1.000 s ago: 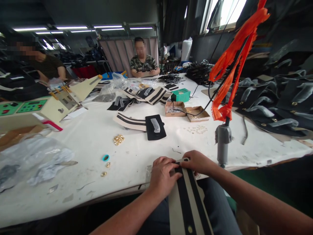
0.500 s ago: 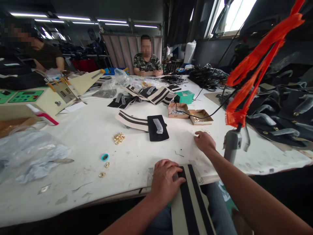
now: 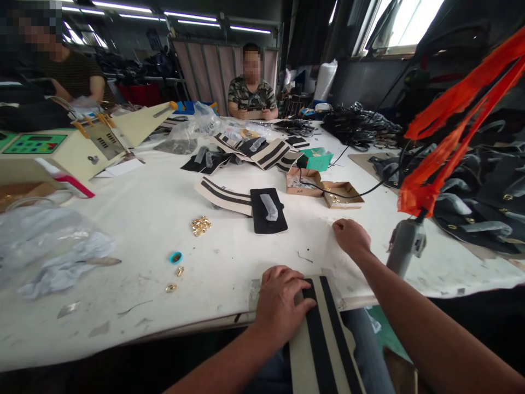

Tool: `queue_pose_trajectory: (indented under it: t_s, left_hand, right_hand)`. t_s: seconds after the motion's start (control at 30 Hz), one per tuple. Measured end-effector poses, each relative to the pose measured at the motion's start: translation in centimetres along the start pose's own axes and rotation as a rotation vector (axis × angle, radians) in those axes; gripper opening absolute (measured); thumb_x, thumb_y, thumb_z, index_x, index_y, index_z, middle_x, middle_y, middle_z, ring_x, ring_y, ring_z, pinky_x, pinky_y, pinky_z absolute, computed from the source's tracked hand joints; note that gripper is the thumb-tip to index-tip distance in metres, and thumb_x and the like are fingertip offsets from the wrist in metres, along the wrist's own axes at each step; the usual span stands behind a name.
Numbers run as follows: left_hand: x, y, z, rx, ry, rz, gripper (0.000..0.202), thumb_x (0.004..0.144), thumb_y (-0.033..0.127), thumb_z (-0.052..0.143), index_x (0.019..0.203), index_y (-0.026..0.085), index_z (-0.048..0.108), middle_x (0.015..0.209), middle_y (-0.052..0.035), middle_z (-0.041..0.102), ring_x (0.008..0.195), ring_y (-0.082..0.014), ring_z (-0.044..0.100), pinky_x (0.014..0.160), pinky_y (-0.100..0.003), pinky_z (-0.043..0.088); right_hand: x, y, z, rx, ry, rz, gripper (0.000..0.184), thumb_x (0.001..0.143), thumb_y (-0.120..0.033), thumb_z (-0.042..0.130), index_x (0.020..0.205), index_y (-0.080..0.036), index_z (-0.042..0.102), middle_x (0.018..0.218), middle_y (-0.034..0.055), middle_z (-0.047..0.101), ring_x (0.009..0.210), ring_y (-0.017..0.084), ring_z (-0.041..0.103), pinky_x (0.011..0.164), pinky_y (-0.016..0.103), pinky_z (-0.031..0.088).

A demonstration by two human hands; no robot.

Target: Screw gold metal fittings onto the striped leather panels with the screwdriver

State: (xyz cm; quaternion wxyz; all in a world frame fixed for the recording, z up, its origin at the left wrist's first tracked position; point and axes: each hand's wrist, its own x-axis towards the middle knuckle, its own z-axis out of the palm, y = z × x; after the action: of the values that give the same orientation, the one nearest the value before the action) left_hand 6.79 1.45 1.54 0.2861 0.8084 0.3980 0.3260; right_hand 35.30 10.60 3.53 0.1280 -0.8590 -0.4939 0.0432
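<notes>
My left hand (image 3: pixel 283 301) lies flat with its fingers spread on the top end of a beige strap with two black stripes (image 3: pixel 324 339), which hangs over the near edge of the white table (image 3: pixel 143 219). My right hand (image 3: pixel 350 236) rests farther out on the table top, fingers curled down over a patch of small pale pieces; whether it holds any is hidden. A grey tool (image 3: pixel 404 243) with orange ribbon (image 3: pixel 451 126) tied above it stands just right of that hand.
A black pad (image 3: pixel 268 210) and another striped strap (image 3: pixel 223 196) lie mid-table, with two open cardboard boxes (image 3: pixel 324 189), a green box (image 3: pixel 315 158) and gold fittings (image 3: pixel 200 224) nearby. A beige machine (image 3: pixel 61 156) and plastic bags (image 3: pixel 49 249) sit left. Dark bags (image 3: pixel 484 202) pile right. Two people sit across.
My right hand left the strap and reached forward onto the table, where it has stayed for the last half second. The view tilted up and right; my left hand remains on the strap.
</notes>
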Motion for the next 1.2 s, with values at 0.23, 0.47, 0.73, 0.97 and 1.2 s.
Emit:
queue_pose_trajectory:
  t_s: [0.23,0.47,0.73,0.97,1.2]
  left_hand:
    - [0.0,-0.2,0.2,-0.014,0.019,0.009,0.031,0.072,0.023,0.099,0.097,0.029,0.082,0.111,0.0010,0.080,0.113,-0.0284,0.064,0.104,-0.051,0.043]
    - [0.0,-0.1,0.2,-0.006,0.020,0.007,0.032,0.071,0.023,0.100,0.097,0.028,0.082,0.112,0.0011,0.080,0.113,-0.0287,0.065,0.104,-0.051,0.044]
    - [0.0,-0.2,0.3,0.001,0.033,0.025,0.031,0.072,0.024,0.099,0.097,0.028,0.082,0.112,0.0007,0.080,0.113,-0.0287,0.065,0.104,-0.051,0.044]
    - [0.0,-0.2,0.1,0.003,0.037,0.038,0.031,0.072,0.024,0.099,0.097,0.027,0.082,0.110,0.0009,0.080,0.112,-0.0279,0.065,0.104,-0.051,0.045]
    - [0.0,0.0,0.1,0.001,0.038,0.027,0.031,0.072,0.024,0.099,0.097,0.028,0.082,0.110,0.0000,0.081,0.111,-0.0284,0.066,0.102,-0.051,0.045]
  right_hand:
    - [-0.1,1.5,0.1,-0.027,0.077,-0.029,0.034,0.100,-0.030,0.050,0.098,-0.021,0.083,0.104,0.0092,0.074,0.081,0.020,0.059,0.061,0.030,0.030]
    - [-0.3,1.9,0.8,-0.041,0.083,-0.134,0.032,0.101,-0.032,0.051,0.094,-0.024,0.081,0.106,0.0061,0.073,0.083,0.019,0.059,0.064,0.028,0.031]
    - [-0.1,2.3,1.1,-0.060,0.101,-0.171,0.031,0.102,-0.031,0.052,0.095,-0.023,0.081,0.105,0.0063,0.072,0.083,0.019,0.060,0.064,0.028,0.032]
    - [-0.5,2.5,1.6,-0.059,0.120,-0.208,0.029,0.102,-0.030,0.052,0.093,-0.022,0.079,0.103,0.0061,0.070,0.080,0.018,0.058,0.064,0.028,0.031]
    - [-1.0,2.7,1.9,-0.035,0.106,-0.235,0.025,0.100,-0.029,0.055,0.095,-0.023,0.079,0.104,0.0057,0.071,0.084,0.019,0.061,0.066,0.028,0.035]
